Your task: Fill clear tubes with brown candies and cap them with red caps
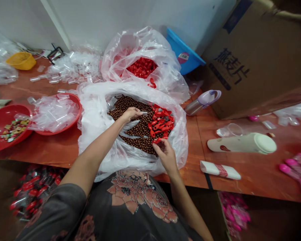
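A white plastic bag [92, 134] lies open before me, full of small brown balls [140, 130]. Over the balls, my left hand [131, 114] is closed on a small clear plastic tube [143, 113], partly hidden by the fingers. Near the bag's right side, my right hand [166, 153] pinches a red plastic cap [160, 140]. Just beyond that hand, a heap of red plastic caps [162, 122] rests on the balls. A few clear tubes [112, 103] lie at the bag's left inner edge.
Behind stands a bag of red pieces [141, 67] beside a blue basin [184, 53]. Red bowls [76, 100] and piled clear tubes [72, 67] are on the left. To the right are a purple-lidded bottle [203, 102], a pale bottle [238, 143] and a large carton [261, 60].
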Motion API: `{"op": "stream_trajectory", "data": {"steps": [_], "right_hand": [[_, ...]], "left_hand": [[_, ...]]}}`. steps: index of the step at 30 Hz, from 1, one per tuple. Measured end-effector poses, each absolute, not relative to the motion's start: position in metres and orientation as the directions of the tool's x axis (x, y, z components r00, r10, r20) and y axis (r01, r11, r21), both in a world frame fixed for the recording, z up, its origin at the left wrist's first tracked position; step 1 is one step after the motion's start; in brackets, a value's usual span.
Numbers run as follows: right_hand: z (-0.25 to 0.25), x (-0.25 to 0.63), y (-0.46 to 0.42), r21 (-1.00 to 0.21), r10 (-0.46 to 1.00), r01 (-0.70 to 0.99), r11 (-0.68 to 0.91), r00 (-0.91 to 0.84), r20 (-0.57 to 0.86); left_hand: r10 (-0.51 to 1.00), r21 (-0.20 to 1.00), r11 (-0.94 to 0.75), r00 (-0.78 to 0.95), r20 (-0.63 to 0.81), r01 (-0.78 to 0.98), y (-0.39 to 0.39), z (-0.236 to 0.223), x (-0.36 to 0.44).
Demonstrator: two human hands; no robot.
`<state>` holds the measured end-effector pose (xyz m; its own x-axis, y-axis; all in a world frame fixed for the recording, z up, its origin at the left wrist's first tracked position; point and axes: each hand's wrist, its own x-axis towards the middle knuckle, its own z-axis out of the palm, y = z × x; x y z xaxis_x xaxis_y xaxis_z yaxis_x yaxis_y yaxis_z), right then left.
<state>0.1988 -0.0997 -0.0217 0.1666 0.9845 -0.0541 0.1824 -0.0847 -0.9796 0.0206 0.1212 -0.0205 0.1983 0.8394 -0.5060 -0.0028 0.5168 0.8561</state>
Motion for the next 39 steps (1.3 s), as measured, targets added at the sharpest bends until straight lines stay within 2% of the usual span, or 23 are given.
{"op": "stream_trajectory", "data": {"steps": [9,13,18,25,34,39], "right_hand": [[-0.007,0.187,-0.096,-0.999,0.969,0.005,-0.043,0.246,-0.040],[-0.003,0.187,-0.097,-0.999,0.962,0.030,-0.016,0.274,-0.007],[0.003,0.196,-0.096,-1.000,0.924,-0.023,0.006,0.382,-0.003],[0.023,0.186,-0.081,-0.966,0.906,-0.260,0.007,0.410,-0.104],[0.028,0.159,-0.074,-0.955,0.961,-0.296,0.024,0.270,-0.060],[0.025,0.155,-0.076,-0.978,0.986,-0.206,0.015,0.166,-0.020]], "left_hand": [[0.784,0.798,0.562,0.448,-0.429,-0.219,0.101,0.000,0.027],[0.761,0.768,0.565,0.549,-0.345,-0.302,0.080,0.016,0.024],[0.799,0.787,0.519,0.519,-0.306,-0.335,0.034,0.035,0.012],[0.853,0.875,0.413,0.443,-0.275,-0.252,-0.030,0.042,-0.012],[0.883,0.917,0.356,0.385,-0.267,-0.181,-0.050,0.042,-0.026],[0.854,0.883,0.421,0.420,-0.308,-0.208,-0.056,0.044,-0.027]]}}
